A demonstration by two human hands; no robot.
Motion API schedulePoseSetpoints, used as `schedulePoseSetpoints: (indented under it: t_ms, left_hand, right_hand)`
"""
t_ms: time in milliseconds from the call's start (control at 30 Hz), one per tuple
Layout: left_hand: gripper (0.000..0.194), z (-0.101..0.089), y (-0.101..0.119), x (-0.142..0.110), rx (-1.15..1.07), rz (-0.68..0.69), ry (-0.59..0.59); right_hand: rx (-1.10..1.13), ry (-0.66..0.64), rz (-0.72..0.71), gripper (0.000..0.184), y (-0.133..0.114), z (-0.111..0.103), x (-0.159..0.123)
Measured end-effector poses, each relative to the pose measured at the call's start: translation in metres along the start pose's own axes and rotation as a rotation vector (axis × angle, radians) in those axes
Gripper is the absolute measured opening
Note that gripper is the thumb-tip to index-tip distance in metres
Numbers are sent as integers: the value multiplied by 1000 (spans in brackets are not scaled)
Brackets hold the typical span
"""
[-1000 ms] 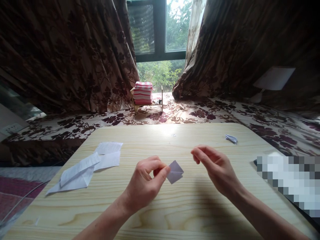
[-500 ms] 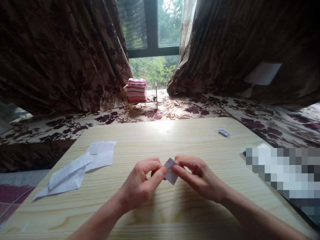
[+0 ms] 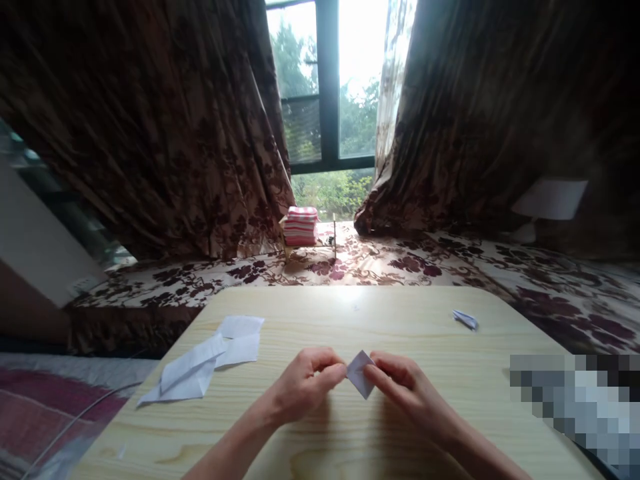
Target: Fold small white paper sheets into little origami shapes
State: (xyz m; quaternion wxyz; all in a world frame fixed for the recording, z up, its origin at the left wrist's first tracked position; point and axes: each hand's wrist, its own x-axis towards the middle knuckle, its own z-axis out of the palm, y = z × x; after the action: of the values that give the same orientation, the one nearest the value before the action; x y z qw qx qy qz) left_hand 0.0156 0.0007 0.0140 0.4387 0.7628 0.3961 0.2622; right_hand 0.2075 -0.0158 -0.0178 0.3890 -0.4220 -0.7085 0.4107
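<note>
A small folded paper square (image 3: 359, 377), turned corner-up like a diamond, is held just over the table between my two hands. My left hand (image 3: 315, 383) pinches its left corner between thumb and fingers. My right hand (image 3: 407, 387) grips the right side, with the thumb lying across the front face and the fingers behind. The fingers behind the paper are partly hidden. Off to the left lie several loose white paper pieces (image 3: 193, 373), partly overlapping. A small folded paper piece (image 3: 465, 320) rests at the far right of the table.
The light wooden table (image 3: 300, 320) has rounded far corners. Behind it, a flowered cloth ledge (image 3: 415, 263) carries a little stand with folded red-and-white cloths (image 3: 301, 227) and a white lamp (image 3: 553, 199). A blurred-out object (image 3: 585, 407) sits at the right edge.
My view has tilted up and turned left, so everything sits lower and further right in the picture. Both hands still hold the folded paper; the left thumb covers less of it.
</note>
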Motion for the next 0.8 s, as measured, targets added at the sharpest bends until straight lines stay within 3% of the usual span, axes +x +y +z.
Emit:
schedulePoseSetpoints:
  t_ms: [200,367,467,633,800]
  left_hand:
    - [32,8,5,-4,66,102,92]
    - [28,15,0,-12,52,21,142]
    - [25,16,3,-9,138,33,150]
    - [28,20,11,-1,256,69,35]
    - [30,13,4,-7,299,106,-83]
  right_hand:
    - [47,-34,-44,43,12,8,2]
    - [65,-93,-56,47,22,14,7]
    - [112,-56,-62,45,19,14,9]
    - [118,19,-41,35,7,10,1]
    - [35,-43,-18,30,8,-3,0]
